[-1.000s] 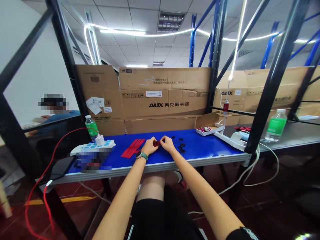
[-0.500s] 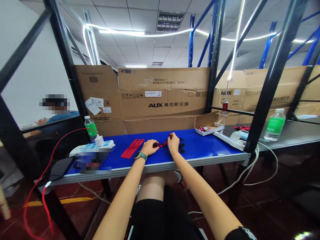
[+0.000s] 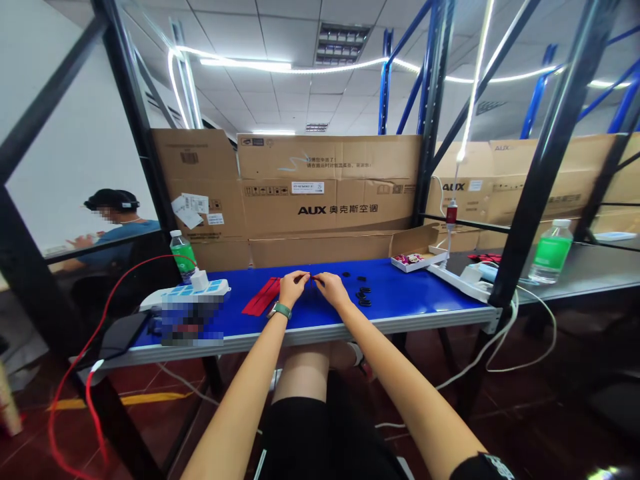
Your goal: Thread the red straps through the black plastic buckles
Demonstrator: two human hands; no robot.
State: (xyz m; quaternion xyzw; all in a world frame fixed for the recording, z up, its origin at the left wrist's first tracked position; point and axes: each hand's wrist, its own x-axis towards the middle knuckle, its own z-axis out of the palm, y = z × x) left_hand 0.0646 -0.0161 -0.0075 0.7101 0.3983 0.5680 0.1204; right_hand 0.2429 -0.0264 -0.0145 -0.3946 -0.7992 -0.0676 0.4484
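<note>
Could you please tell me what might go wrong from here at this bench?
The small red piece between the left hand and right hand is pinched at the fingertips, so it might slip.

The loose black pieces lie close to the right hand and could be knocked out of place.

The bottle stands beside the power strip; if tipped, it might leak onto it.

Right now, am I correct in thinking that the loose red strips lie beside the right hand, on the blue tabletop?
Not quite: the head view shows the loose red strips beside the left hand, on the blue tabletop.
</note>
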